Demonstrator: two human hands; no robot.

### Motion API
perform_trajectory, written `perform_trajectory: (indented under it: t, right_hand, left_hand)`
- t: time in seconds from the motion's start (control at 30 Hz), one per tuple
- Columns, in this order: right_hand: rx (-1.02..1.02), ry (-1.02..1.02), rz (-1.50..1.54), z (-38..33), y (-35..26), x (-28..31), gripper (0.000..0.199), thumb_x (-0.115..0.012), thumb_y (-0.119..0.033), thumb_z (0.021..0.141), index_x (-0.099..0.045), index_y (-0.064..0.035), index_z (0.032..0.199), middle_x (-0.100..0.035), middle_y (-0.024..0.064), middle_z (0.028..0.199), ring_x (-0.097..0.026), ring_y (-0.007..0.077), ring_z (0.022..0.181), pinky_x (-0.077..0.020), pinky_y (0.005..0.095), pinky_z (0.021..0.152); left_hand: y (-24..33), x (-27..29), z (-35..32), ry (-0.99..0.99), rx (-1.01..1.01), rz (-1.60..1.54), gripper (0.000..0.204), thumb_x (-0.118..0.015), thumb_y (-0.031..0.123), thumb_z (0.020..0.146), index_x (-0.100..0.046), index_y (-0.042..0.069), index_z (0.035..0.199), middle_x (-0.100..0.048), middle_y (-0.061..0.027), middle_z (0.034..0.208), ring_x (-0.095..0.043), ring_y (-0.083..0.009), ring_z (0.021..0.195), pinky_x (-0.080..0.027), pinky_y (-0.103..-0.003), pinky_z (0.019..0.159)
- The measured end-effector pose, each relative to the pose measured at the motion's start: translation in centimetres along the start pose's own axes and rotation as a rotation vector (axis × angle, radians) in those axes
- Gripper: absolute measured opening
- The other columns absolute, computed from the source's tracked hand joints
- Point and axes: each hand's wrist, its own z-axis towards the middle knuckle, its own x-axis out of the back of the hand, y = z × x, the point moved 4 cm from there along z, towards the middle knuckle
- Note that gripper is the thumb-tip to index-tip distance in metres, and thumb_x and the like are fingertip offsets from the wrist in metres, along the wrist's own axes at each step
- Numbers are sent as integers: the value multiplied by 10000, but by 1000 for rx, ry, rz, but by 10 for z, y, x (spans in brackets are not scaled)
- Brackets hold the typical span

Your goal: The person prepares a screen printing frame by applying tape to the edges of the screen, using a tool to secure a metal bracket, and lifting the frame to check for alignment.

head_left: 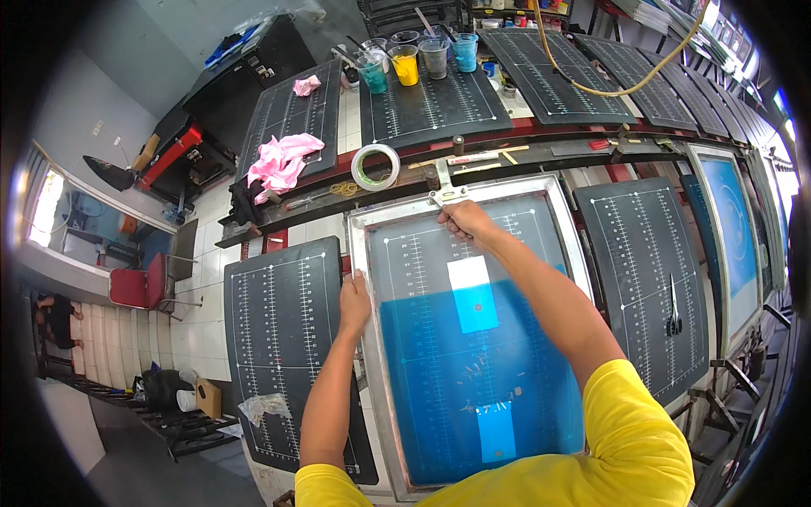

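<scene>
At the middle of a long printing bench, a person in a yellow shirt (625, 431) has both arms reaching over a metal frame (380, 406) with a half-blue screen (422, 363). The right arm slants pretty hard up and left across the screen, ending with the right hand (463, 220) at the frame's top bar, right by a metal clamp (448, 193). Those fingers are curled in together, palm side down; can't tell if they're squeezing any part of it. The left forearm comes up nearly straight, and the left hand (356, 304) sits against the left side bar, thumb end up. Its other fingers are mostly hidden, so no telling whether they're clamped on.
</scene>
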Motion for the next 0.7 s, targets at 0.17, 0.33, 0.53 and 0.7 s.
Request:
perform_trajectory:
  t: [0.17,0.33,0.53,0.7]
  right_hand:
    - [-109,-69,-219,7,-22,19,254,-540,-229,900,-674,-18,850,-449,-20,549,-331,88,426,-248,286,402]
    - [-161,-113,-470,16,-43,40,266,-615,-290,894,-733,-63,824,-471,-37,583,-356,85,481,-268,278,424]
    - [-175,-197,-437,14,-34,29,310,-501,-284,957,-659,-21,916,-504,-15,585,-372,70,440,-280,255,392]
    - [-268,-406,47,22,-21,34,219,-479,-210,953,-580,-36,866,-431,-49,566,-356,43,441,-237,215,372]
  left_hand:
    - [0,4,-2,-43,21,-15,467,-342,343,1039,-553,-73,1052,-621,-258,933,-607,-399,894,-453,-438,820]
    - [2,2,-2,-66,30,-46,472,-338,347,1039,-557,-72,1049,-622,-245,933,-608,-382,891,-454,-436,817]
    - [-9,1,2,-51,57,-63,488,-337,360,1041,-556,-74,1083,-622,-242,955,-604,-363,916,-450,-427,842]
    - [-2,0,6,-118,100,-95,502,-346,376,1039,-554,-74,1119,-626,-242,1007,-603,-354,971,-448,-416,876]
